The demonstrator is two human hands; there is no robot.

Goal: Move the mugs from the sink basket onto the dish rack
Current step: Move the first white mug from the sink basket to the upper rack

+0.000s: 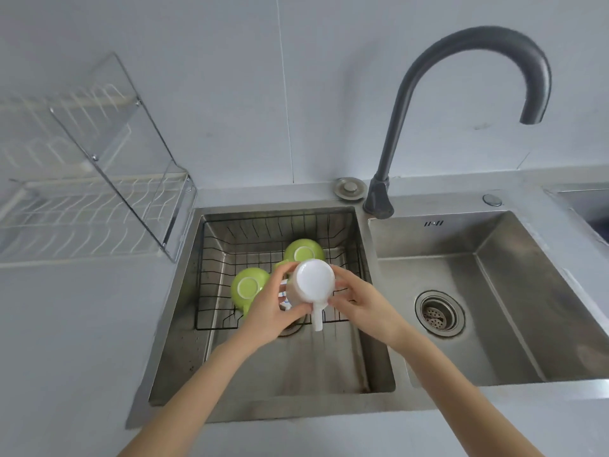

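Behind the left fingers (280, 275), part of a green mug (248, 285) hidden; beyond them, another green mug (303, 250) half covered by the white mug (311, 282). Far left of the fingers, dish rack (82, 206) cut by the edge, blurred. Both forearms cut off below.

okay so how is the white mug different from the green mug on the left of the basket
The white mug is held up between the left hand and right hand; the left green mug sits in the sink basket, untouched. The white mug's handle points toward the camera; the green mug's is mostly hidden. Both are upside down, bases up.
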